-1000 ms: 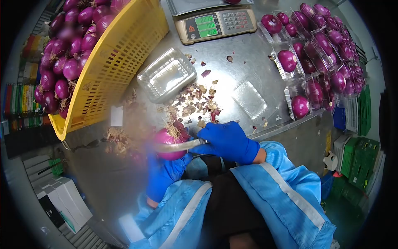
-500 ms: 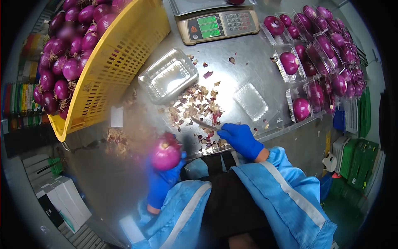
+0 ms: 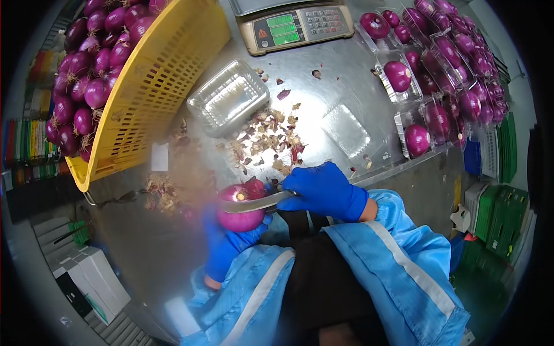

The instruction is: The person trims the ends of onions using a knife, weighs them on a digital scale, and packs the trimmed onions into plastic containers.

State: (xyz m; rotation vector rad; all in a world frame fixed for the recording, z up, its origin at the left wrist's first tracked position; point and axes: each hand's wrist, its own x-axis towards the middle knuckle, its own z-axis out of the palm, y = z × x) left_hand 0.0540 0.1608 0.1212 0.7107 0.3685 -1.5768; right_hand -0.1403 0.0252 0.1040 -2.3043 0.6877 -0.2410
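Observation:
My left hand (image 3: 226,245), in a blue glove, is closed around a red onion (image 3: 242,221) near the table's front edge. A piece of dark red skin sticks up from the onion's far right side. My right hand (image 3: 326,190), also gloved in blue, grips a knife (image 3: 254,204) by its handle. The blade lies across the top of the onion, close to its pale root end. Beyond the hands, peeled skins and root scraps (image 3: 271,138) are scattered on the metal table. Blur at the lower left hides part of my left hand.
A yellow basket (image 3: 153,86) full of red onions (image 3: 95,92) leans at the left. A clear plastic tray (image 3: 228,98) and a clear lid (image 3: 346,131) lie mid-table. A scale (image 3: 297,26) stands at the back. Packed onions (image 3: 416,140) are stacked at the right.
My right hand has moved left with the knife, bringing the blade from above the scraps onto the onion. My left hand and the onion have shifted slightly right.

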